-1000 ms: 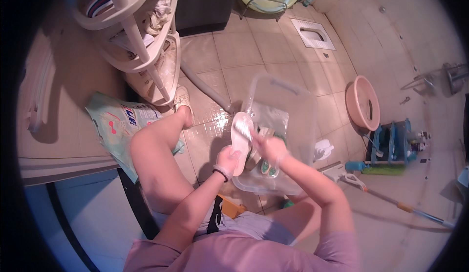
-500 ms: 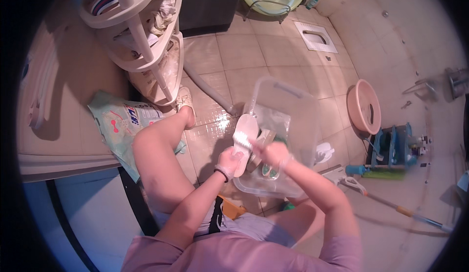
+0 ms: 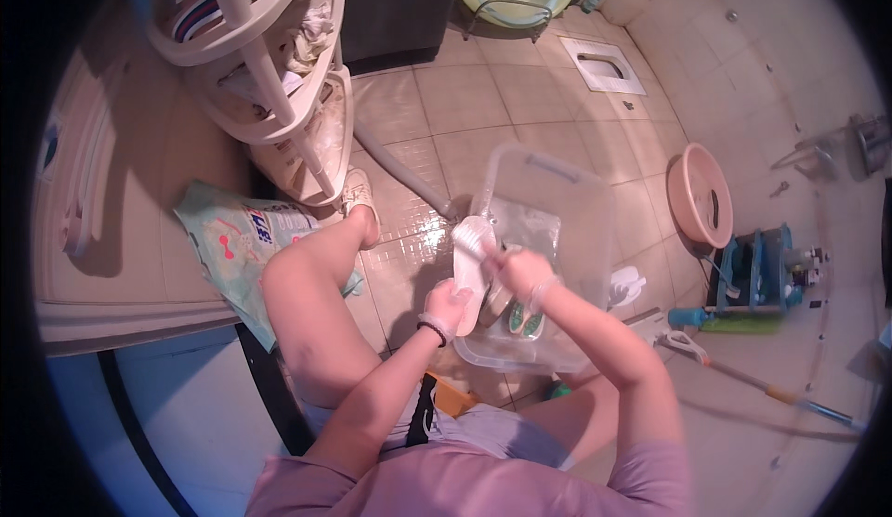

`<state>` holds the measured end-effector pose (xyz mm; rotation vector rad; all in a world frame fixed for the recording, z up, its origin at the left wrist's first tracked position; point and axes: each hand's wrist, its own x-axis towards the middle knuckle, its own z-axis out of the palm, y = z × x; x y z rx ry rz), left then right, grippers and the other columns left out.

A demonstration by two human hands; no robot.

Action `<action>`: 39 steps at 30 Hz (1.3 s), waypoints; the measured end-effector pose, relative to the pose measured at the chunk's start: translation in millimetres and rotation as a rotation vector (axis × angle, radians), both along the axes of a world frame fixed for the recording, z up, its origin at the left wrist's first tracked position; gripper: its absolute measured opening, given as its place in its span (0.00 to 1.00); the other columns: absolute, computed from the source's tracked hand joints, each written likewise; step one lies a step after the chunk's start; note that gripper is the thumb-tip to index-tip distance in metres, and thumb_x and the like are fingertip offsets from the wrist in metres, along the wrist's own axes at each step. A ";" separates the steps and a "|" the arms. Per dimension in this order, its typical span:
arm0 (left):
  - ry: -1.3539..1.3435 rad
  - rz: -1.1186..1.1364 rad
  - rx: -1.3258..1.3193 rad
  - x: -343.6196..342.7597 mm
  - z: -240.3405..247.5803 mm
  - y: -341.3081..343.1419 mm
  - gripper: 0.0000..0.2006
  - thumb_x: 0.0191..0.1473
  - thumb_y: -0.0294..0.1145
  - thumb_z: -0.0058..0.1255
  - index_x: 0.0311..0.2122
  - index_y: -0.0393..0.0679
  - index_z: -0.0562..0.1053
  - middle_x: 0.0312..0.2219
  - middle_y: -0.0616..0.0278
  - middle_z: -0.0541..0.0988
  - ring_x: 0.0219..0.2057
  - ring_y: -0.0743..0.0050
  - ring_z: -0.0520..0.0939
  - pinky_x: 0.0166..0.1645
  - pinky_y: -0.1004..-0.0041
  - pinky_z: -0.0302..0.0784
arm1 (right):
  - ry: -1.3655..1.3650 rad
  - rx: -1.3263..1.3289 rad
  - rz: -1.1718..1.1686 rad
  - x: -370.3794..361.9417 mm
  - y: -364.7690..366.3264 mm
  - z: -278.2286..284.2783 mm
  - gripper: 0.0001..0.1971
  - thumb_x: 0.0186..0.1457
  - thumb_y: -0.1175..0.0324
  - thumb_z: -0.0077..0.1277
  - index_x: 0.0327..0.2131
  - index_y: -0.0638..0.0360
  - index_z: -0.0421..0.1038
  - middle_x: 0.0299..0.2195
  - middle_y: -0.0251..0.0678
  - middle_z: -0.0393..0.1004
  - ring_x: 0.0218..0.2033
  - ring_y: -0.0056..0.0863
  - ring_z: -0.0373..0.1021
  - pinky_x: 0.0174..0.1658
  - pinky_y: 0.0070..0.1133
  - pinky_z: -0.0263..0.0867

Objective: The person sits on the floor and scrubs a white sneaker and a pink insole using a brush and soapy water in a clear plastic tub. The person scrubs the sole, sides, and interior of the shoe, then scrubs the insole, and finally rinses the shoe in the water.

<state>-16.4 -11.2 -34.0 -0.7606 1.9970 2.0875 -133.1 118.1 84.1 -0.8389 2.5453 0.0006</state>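
Note:
In the middle of the head view my left hand [image 3: 447, 307], in a clear glove, grips a pale, long sole-shaped piece, apparently a shoe [image 3: 471, 283], near its lower end. My right hand [image 3: 524, 275], also gloved and slightly blurred, is closed on a brush whose white bristles [image 3: 472, 241] lie against the shoe's upper part. Most of the brush handle is hidden by the fingers. Both hands are over the near left side of a clear plastic tub [image 3: 587, 206]. Inside it are a pair of items with green patterns [image 3: 526, 319] and a clear plastic sheet [image 3: 530, 224].
A cream corner shelf [image 3: 321, 159] stands left, with a green printed bag [image 3: 232, 238] below it. A grey hose [image 3: 400, 171] crosses the tiled floor. Along the right wall are a pink basin [image 3: 699, 196], a blue rack [image 3: 754, 266] and a long-handled tool [image 3: 743, 385].
The brush has moved up along the shoe toward its far end, with my right hand shifting slightly. My left hand keeps its hold. The whole view has shifted a little.

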 end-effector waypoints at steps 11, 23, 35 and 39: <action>-0.045 0.020 0.080 -2.7 0.9 3.0 0.08 0.50 0.30 0.50 0.31 0.36 0.71 0.18 0.62 0.73 0.16 0.80 0.72 0.21 0.75 0.68 | -0.041 -0.064 -0.007 23.2 -2.7 -3.7 0.21 0.55 0.49 0.38 0.52 0.32 0.63 0.24 0.42 0.74 0.24 0.41 0.72 0.30 0.32 0.69; -0.037 0.180 0.299 -6.5 21.1 7.9 0.07 0.51 0.30 0.47 0.33 0.37 0.70 0.20 0.65 0.73 0.19 0.81 0.73 0.23 0.76 0.70 | 0.081 -0.611 -0.821 -7.9 -0.5 -13.1 0.25 0.53 0.52 0.46 0.53 0.49 0.63 0.39 0.47 0.73 0.43 0.37 0.70 0.45 0.24 0.64; 0.172 0.611 0.200 -35.7 58.5 21.4 0.23 0.45 0.28 0.54 0.46 0.34 0.59 0.39 0.54 0.68 0.38 0.65 0.73 0.43 0.68 0.70 | -0.717 -1.134 -1.007 60.6 32.4 -17.5 0.32 0.43 0.76 0.57 0.54 0.66 0.58 0.41 0.40 0.73 0.34 0.22 0.70 0.35 0.15 0.69; 0.487 0.072 -0.901 -35.7 78.9 -43.9 0.36 0.37 0.39 0.62 0.51 0.35 0.60 0.49 0.45 0.64 0.51 0.52 0.64 0.58 0.59 0.52 | -0.776 -0.859 -0.696 21.6 68.3 23.6 0.28 0.44 0.78 0.54 0.52 0.53 0.64 0.36 0.36 0.74 0.31 0.20 0.70 0.36 0.16 0.69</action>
